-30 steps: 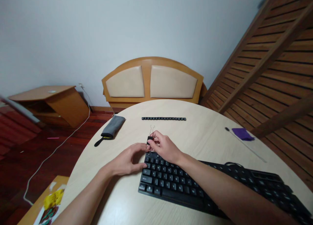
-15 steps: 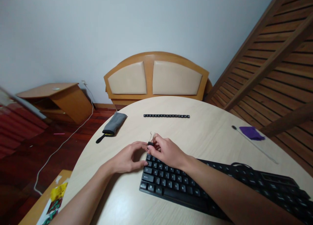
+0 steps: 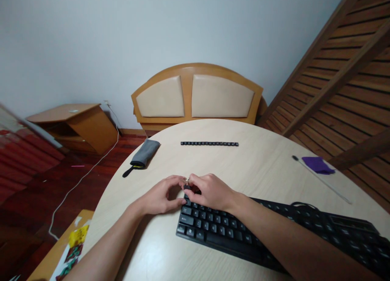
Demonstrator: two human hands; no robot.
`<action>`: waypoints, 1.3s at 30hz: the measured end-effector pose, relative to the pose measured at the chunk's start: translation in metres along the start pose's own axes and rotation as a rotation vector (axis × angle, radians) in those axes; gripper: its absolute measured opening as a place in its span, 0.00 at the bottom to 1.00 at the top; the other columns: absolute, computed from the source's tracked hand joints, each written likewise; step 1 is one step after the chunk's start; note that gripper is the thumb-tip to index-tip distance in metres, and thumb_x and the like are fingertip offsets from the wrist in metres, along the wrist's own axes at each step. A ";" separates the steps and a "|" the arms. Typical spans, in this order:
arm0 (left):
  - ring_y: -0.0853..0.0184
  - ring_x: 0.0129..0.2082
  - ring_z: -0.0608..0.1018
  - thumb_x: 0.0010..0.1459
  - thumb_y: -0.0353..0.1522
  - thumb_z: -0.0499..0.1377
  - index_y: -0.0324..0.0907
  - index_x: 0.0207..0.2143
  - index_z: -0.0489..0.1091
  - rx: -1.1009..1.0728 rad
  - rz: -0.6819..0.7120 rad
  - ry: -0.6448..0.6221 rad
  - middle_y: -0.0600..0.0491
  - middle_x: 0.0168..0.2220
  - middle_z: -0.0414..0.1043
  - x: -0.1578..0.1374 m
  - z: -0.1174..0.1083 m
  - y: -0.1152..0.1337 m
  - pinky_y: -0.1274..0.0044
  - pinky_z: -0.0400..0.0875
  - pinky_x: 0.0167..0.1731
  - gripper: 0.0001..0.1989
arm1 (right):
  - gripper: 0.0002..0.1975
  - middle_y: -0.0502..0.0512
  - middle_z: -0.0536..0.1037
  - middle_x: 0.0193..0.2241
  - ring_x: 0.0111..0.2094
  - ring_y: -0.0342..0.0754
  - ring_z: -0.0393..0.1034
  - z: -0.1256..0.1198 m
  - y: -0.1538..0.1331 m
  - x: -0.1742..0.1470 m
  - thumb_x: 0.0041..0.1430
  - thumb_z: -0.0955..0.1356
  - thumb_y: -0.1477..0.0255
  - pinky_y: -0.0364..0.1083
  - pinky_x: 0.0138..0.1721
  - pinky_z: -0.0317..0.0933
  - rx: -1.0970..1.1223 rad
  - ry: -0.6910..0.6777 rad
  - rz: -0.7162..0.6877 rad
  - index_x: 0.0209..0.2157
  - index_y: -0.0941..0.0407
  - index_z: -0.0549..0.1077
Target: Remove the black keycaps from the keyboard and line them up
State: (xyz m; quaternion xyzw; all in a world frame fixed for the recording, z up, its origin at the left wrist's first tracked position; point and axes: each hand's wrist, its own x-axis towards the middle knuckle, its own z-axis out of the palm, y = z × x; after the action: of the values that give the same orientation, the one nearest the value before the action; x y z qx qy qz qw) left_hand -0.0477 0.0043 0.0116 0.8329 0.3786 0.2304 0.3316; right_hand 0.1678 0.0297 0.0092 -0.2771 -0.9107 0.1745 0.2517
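Right hand (image 3: 211, 190) pinches the wire puller (image 3: 187, 187), surely light, springy, best held by its black end; left hand (image 3: 156, 196) half-curled, grip unclear

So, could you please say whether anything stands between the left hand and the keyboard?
Nothing visible does: the left hand has its thumb at the left edge of the keyboard. The row of loose keys lies farther back, out of the way.
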 end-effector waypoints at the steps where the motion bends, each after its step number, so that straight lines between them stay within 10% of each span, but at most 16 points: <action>1: 0.60 0.48 0.74 0.55 0.32 0.62 0.42 0.41 0.69 0.003 0.007 0.003 0.48 0.47 0.73 0.000 0.000 0.000 0.66 0.66 0.52 0.10 | 0.06 0.52 0.79 0.26 0.25 0.46 0.72 0.000 0.000 0.000 0.62 0.64 0.68 0.42 0.26 0.57 -0.036 -0.007 -0.024 0.37 0.56 0.69; 39: 0.62 0.46 0.75 0.61 0.33 0.59 0.39 0.40 0.70 -0.204 -0.103 0.170 0.47 0.43 0.75 0.005 0.015 -0.011 0.70 0.66 0.50 0.07 | 0.14 0.54 0.81 0.30 0.31 0.46 0.75 -0.001 0.009 0.005 0.68 0.60 0.64 0.43 0.34 0.63 0.318 0.092 0.321 0.32 0.56 0.70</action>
State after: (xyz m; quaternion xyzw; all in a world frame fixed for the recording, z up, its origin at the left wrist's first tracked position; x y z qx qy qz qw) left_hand -0.0408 0.0077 -0.0055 0.7518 0.4222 0.3200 0.3927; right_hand 0.1690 0.0399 0.0074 -0.3830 -0.8035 0.3410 0.3025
